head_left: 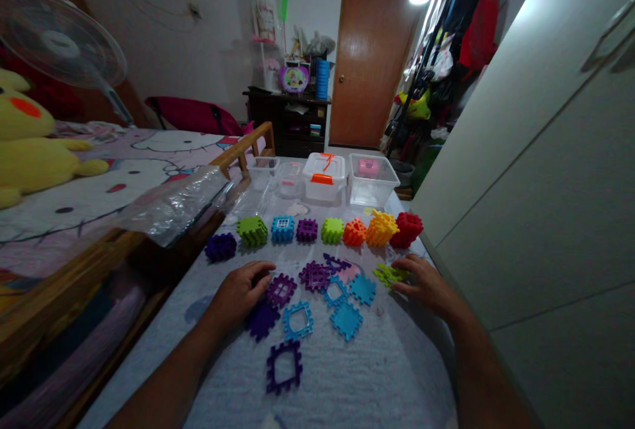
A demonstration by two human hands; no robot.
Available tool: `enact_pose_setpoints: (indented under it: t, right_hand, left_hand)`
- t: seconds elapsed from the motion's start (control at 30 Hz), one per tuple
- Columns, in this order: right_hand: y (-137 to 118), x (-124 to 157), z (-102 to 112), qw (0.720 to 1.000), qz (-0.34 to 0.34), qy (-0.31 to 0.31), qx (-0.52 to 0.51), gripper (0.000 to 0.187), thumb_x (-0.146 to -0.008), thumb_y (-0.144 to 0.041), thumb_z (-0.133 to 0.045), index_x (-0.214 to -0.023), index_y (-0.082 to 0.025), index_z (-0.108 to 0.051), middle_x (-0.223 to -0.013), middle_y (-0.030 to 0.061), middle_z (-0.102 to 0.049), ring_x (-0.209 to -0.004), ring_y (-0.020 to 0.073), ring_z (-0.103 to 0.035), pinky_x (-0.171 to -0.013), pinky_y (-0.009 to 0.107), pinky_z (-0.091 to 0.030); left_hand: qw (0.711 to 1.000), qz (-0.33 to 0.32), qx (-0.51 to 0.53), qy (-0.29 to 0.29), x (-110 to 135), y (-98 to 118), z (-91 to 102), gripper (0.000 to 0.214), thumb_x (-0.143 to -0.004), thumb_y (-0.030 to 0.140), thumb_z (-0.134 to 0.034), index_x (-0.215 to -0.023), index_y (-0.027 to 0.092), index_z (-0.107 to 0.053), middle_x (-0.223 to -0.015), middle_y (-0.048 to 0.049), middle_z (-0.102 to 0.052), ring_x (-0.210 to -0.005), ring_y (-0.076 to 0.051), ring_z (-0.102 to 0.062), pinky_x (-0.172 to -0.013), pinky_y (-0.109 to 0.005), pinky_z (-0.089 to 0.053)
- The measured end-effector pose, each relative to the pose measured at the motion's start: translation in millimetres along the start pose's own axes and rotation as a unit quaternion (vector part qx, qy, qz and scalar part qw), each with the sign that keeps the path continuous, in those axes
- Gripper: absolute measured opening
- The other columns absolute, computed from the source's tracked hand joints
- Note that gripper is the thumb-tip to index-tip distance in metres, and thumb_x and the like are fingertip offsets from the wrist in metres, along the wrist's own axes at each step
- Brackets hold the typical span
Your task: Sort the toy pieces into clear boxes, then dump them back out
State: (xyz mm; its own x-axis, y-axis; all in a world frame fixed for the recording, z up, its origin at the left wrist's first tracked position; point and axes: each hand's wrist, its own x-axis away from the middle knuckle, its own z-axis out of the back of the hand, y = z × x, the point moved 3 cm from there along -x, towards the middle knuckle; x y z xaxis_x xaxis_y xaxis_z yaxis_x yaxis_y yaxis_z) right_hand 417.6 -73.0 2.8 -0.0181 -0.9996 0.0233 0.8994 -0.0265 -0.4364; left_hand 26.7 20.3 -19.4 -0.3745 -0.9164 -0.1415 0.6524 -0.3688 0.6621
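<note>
My left hand (245, 289) rests on the cloth with fingers curved and thumb apart, holding nothing. It lies beside a purple window tile (282, 290) and a dark purple solid tile (262, 320). At the right, my right hand (424, 280) has its thumb and fingers around light green interlocking tiles (388, 275), which lie flat. Between the hands are more notched tiles: purple ones (315, 275), a blue frame (298, 320), a solid blue tile (346, 320) and a purple triangle frame (337, 262). A dark purple square frame (284, 367) lies nearest me.
Several grouped blocks of tiles form a row behind, from a dark purple one (221, 248) to a red one (407, 229). Clear plastic boxes (373, 184) stand at the table's far end. A wooden bed rail (243, 151) borders the left, a pale cabinet (526, 151) the right.
</note>
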Motion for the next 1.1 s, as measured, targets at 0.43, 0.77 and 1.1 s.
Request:
enact_pose_setpoints:
  t: [0.43, 0.77, 1.1]
  right_hand:
    - [-13.1, 2.2, -2.8, 0.999, 0.005, -0.051, 0.019, 0.039, -0.074, -0.027, -0.07, -0.113, -0.02, -0.07, -0.108, 0.0101, -0.061, -0.102, 0.0266, -0.057, -0.094, 0.04, -0.046]
    - [7.2, 2.5, 0.2, 0.999, -0.002, -0.041, 0.007, 0.042, -0.072, -0.014, -0.058, -0.113, -0.019, -0.067, -0.111, 0.0102, -0.062, -0.104, 0.0246, -0.058, -0.094, 0.037, -0.045]
    - [2.6, -2.7, -1.2, 1.0, 0.012, -0.025, 0.012, 0.024, -0.076, -0.015, -0.055, -0.093, -0.016, -0.072, -0.093, 0.0098, -0.066, -0.088, 0.0218, -0.062, -0.081, 0.031, -0.048]
  left_hand:
    - [1.0, -0.002, 0.0, -0.005, 0.7, -4.1, -2.4, 0.035, -0.084, 0.041, -0.051, -0.101, 0.018, -0.071, -0.105, -0.0088, -0.074, -0.096, -0.025, -0.07, -0.089, -0.037, -0.053]
    - [1.0, 0.003, 0.001, 0.0, 0.6, -3.8, -1.8, 0.035, -0.083, 0.041, -0.051, -0.101, 0.018, -0.072, -0.103, -0.008, -0.075, -0.095, -0.025, -0.07, -0.09, -0.036, -0.053]
    - [1.0, -0.003, -0.001, -0.004, 0.6, -4.5, -2.5, 0.035, -0.083, 0.04, -0.051, -0.101, 0.018, -0.072, -0.103, -0.0084, -0.075, -0.094, -0.025, -0.07, -0.088, -0.036, -0.054]
